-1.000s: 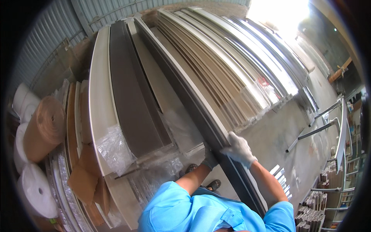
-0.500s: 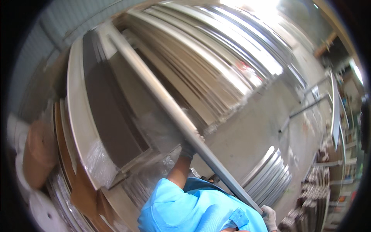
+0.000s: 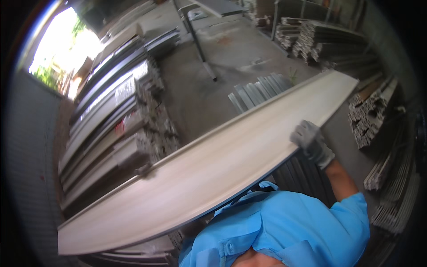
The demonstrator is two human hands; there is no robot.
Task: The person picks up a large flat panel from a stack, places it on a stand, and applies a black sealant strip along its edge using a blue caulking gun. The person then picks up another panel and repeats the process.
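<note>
A long, pale cream panel with raised rims lies broad face up across my front, slanting from lower left to upper right. My right hand, in a grey work glove, is closed over its near edge toward the right end. At the far edge, left of the middle, only the gloved fingertips of my left hand show, hooked over the rim. The rest of that hand and its arm are hidden beneath the panel.
Stacked long panels lie at the left beside a corrugated wall. Metal channels rest on the floor beyond the panel. Bundled profiles lie at the right. A metal-legged stand is at the far side.
The view has swung round to the right. The panel, seen edge-on before, now shows its broad face and crosses in front of me. Both hands still hold it.
</note>
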